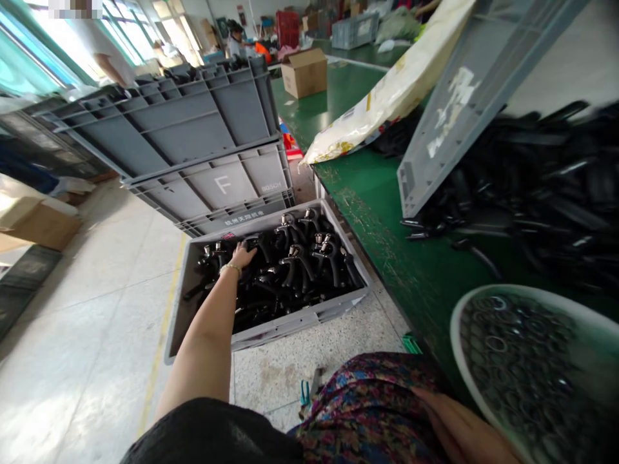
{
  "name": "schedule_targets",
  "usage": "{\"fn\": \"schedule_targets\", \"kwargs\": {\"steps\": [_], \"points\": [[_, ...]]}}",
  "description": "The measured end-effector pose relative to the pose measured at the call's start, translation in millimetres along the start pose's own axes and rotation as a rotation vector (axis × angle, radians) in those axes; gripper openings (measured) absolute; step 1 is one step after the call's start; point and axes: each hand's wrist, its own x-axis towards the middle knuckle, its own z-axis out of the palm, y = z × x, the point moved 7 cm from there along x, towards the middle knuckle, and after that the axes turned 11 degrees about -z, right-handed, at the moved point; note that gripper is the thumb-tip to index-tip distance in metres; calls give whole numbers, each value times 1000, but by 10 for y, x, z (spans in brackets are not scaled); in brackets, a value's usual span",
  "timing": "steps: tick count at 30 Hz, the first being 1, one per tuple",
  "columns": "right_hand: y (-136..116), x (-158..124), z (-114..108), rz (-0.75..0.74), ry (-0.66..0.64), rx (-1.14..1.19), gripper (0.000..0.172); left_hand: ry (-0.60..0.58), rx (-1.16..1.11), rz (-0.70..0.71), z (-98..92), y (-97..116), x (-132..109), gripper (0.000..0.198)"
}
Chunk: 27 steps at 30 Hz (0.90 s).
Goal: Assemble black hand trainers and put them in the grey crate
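Observation:
My left arm stretches down into a grey crate [316, 316] on the floor. My left hand [243, 256], with a bracelet at the wrist, has its fingers curled over a black lever-like part [252, 244] among many similar ones. These parts [296, 265] are black, curved and forked, with silver fittings on top; their exact kind is unclear. At the lower right, bare skin beside the floral cloth [367, 406] over my lap seems to belong to my right hand [447, 415]. Its fingers cannot be made out, and nothing shows in it.
Two stacked grey crates [207, 187] stand behind the open one. On the green table [358, 200] to the right are a tilted grey bin [445, 122], a heap of black parts [541, 167], a white tub of rings [457, 322] and a cardboard box [304, 72]. People are in the background.

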Motion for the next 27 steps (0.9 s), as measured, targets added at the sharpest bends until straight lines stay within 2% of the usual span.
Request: {"fn": "schedule_targets", "kwargs": {"steps": [3,6,8,10,12,15,18,21,23,25,27], "points": [[-6,24,-1,110,5,25,32,-36,104,-4,176,116,-56,39],[-9,-35,53,153,15,85,31,3,184,8,162,265,-202,42],[-13,-83,72,155,27,114,31,35,212,51,160,406,-404,45],[-20,-120,67,151,43,123,31,35,225,126,246,558,-684,49],[-26,-147,60,161,49,129,31,-25,243,203,433,667,-986,57],[-41,-168,46,186,63,143,31,-143,283,269,729,716,-1327,63],[-80,-165,0,166,88,150,30,-173,306,294,794,682,-1444,55],[-92,-182,-40,169,89,157,31,-169,304,341,616,549,-1441,50],[-91,-213,-43,181,94,148,30,-196,293,390,457,378,-1441,52],[-99,-240,-7,186,91,143,30,-261,307,496,351,191,-1483,55],[-120,-247,64,186,71,159,30,-344,376,656,335,36,-1575,56]]}}
